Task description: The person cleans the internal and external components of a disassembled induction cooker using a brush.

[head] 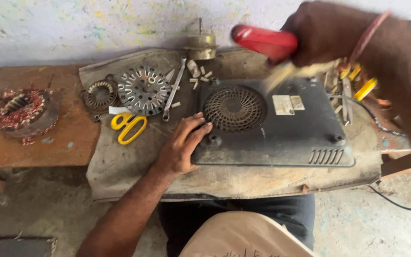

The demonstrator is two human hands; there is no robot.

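A black flat appliance (281,138) lies upside down on a worn board (134,166), its round vent grille (234,108) facing up. My left hand (181,145) rests flat on its near left corner, fingers spread, steadying it. My right hand (327,33) is raised above the far right part and grips a brush by its red handle (262,42). The pale bristles (286,74) are blurred just over the appliance's dusty base.
Yellow-handled scissors (127,126), a wrench (173,93), a round slotted metal plate (143,90) and a small stator (100,95) lie left of the appliance. A copper-wound stator (22,112) sits on the wooden bench at far left. Yellow-handled tools (357,83) and a cable lie on the right.
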